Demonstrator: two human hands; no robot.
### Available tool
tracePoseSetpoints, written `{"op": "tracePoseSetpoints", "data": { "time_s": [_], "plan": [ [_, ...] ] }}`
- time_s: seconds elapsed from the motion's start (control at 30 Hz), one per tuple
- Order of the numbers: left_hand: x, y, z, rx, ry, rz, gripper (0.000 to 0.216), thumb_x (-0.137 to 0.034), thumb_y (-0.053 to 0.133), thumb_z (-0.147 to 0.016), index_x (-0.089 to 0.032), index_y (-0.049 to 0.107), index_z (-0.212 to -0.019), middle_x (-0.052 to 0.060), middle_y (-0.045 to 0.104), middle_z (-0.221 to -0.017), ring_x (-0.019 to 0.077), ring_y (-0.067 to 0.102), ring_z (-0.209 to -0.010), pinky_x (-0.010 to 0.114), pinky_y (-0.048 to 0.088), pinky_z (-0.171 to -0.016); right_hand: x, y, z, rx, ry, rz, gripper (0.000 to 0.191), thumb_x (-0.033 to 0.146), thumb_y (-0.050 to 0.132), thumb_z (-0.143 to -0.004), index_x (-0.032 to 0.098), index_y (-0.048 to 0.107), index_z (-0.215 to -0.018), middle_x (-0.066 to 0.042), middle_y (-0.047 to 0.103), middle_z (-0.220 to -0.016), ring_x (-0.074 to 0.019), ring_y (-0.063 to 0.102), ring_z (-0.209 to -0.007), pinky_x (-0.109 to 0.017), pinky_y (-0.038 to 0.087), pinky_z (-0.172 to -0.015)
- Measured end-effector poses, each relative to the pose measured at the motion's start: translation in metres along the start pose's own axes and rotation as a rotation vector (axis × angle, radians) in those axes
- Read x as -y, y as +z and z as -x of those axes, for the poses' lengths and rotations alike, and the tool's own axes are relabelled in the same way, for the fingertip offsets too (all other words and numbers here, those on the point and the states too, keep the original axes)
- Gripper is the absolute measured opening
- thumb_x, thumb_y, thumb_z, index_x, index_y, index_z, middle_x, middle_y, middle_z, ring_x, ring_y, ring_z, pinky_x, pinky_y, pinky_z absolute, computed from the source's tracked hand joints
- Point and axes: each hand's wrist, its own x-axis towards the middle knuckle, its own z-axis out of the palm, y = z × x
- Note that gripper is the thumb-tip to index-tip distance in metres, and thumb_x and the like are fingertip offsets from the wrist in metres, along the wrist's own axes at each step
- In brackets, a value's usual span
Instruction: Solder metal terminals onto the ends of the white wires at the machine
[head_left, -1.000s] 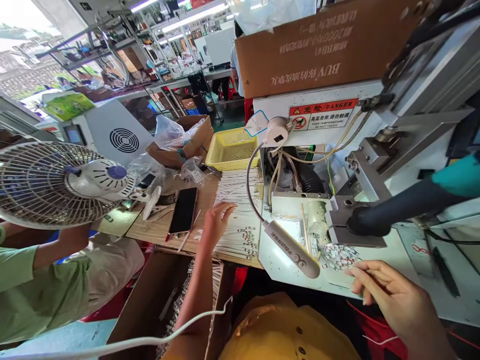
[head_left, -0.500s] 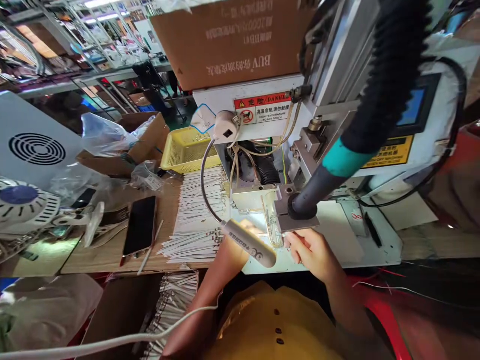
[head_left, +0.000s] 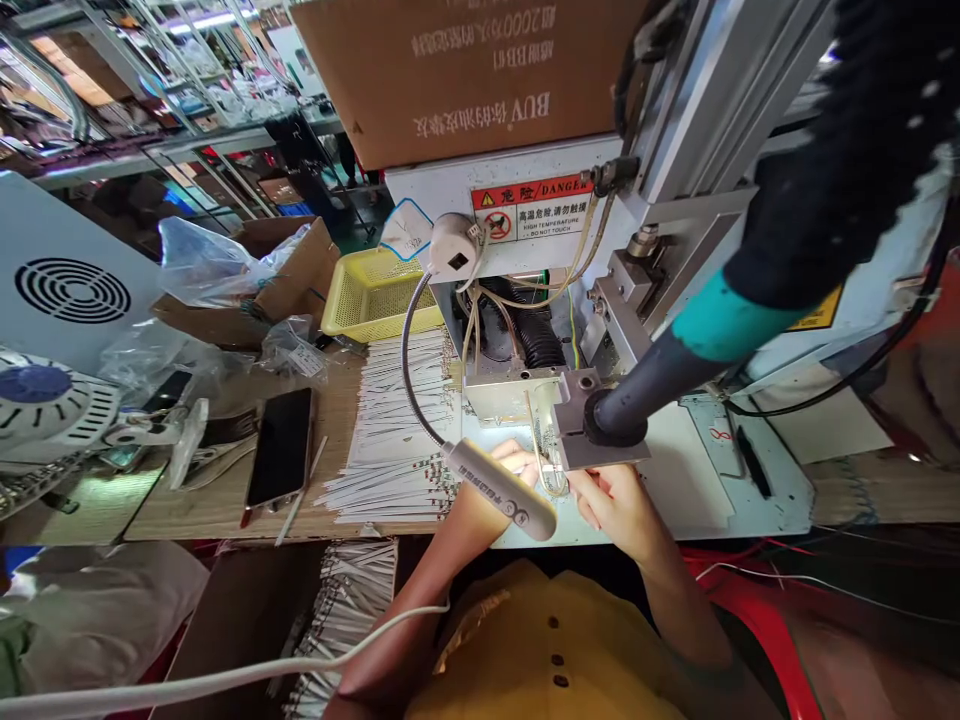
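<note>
Both my hands meet on the lit white machine bed (head_left: 675,470), just under a grey metal block (head_left: 581,425) with a black lever handle (head_left: 637,400) plugged into it. My left hand (head_left: 512,458) is partly hidden behind the head of a gooseneck lamp (head_left: 501,492); its fingertips pinch a thin pale wire piece (head_left: 551,478). From the right, my right hand (head_left: 611,500) pinches the same wire piece at the block's front edge. A fanned stack of similar white wire pieces (head_left: 394,440) lies on the wooden bench left of my left arm.
A yellow basket (head_left: 375,295), a cardboard box with plastic bags (head_left: 255,280), a phone (head_left: 281,445) and a desk fan (head_left: 45,405) sit to the left. A high-temperature danger label (head_left: 534,208) is on the machine. A box of wire pieces (head_left: 345,600) stands below the bench.
My left hand left the wire stack and came to the machine bed. My right hand rose from the bed's front edge to the metal block. My view swung right and closer.
</note>
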Motion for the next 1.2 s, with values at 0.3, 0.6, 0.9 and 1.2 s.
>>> {"op": "tracePoseSetpoints", "data": {
  "time_s": [0.3, 0.6, 0.9, 1.2],
  "plan": [
    [-0.002, -0.001, -0.001, -0.006, 0.042, -0.003, 0.035, -0.019, 0.036, -0.089, -0.018, 0.065, -0.070, 0.006, 0.059, -0.074, 0.0179, 0.054, -0.073, 0.031, 0.049, -0.070, 0.001, 0.000, 0.001, -0.002, -0.010, 0.010, 0.036, 0.049, 0.055, -0.084, 0.020, 0.040, -0.067, 0.008, 0.033, -0.048, -0.0058, 0.031, -0.036, -0.019, 0.022, -0.034],
    [-0.009, -0.003, 0.002, -0.003, 0.003, -0.045, 0.035, -0.016, 0.039, -0.088, -0.020, 0.065, -0.064, 0.005, 0.064, -0.073, 0.0185, 0.056, -0.075, 0.034, 0.053, -0.074, 0.004, 0.000, 0.002, 0.006, -0.003, 0.030, 0.036, 0.050, 0.054, -0.085, 0.021, 0.041, -0.069, 0.008, 0.032, -0.049, -0.0068, 0.031, -0.037, -0.021, 0.022, -0.036],
    [0.002, 0.004, 0.004, -0.002, 0.029, -0.106, 0.033, -0.013, 0.040, -0.087, -0.019, 0.065, -0.067, 0.005, 0.065, -0.079, 0.0174, 0.058, -0.077, 0.032, 0.052, -0.076, 0.002, 0.003, 0.004, -0.035, -0.070, 0.129, 0.027, 0.040, 0.047, -0.091, 0.021, 0.042, -0.072, 0.008, 0.031, -0.049, -0.0082, 0.031, -0.039, -0.022, 0.024, -0.038],
    [0.046, -0.088, 0.063, -0.388, -0.016, -0.404, 0.021, -0.022, 0.050, -0.089, -0.021, 0.066, -0.103, 0.004, 0.064, -0.089, 0.0161, 0.061, -0.083, 0.027, 0.048, -0.075, 0.001, -0.047, 0.049, -0.339, -0.382, 0.919, 0.016, 0.030, 0.046, -0.091, 0.020, 0.058, -0.088, -0.004, 0.066, -0.079, -0.0163, 0.060, -0.064, -0.027, 0.044, -0.064]
  ]
}}
